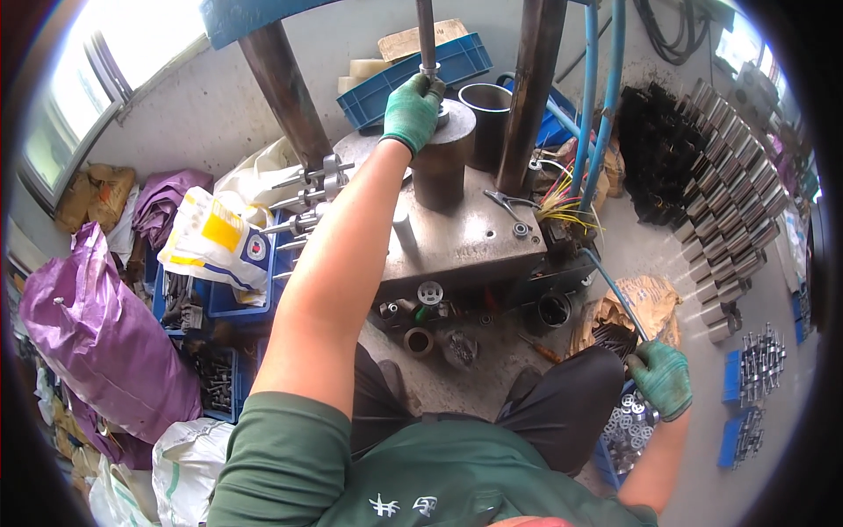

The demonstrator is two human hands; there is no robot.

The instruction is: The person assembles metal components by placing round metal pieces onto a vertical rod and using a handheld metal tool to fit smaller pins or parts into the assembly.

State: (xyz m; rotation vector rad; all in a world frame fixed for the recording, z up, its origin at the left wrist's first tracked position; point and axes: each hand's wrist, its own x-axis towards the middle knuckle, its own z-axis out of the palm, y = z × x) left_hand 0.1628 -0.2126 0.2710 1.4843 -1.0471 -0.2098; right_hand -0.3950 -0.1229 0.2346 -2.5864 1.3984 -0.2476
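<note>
Item 1: left hand [411,110], green glove, arm stretched forward, fingers curled closed around a small metal ring piece [430,70] at the foot of the press rod [426,31]. The piece sits on top of a dark steel cylinder block [441,154], likely held there to keep it centred under the rod.

Item 2: right hand [663,378], green glove, low at the person's right side, fingers bent down into a blue bin of small round metal stampings [625,430]; whether it grips one cannot be told.

Item 3: steel press desk [465,237], carrying the cylinder block near its far edge, pliers [507,204] and a washer near its right edge.

Item 4: 2 press columns [285,83], rear.

Item 5: rows of finished metal cylinders [729,211] on the floor, right.

Item 6: purple sacks [97,334], left.
</note>
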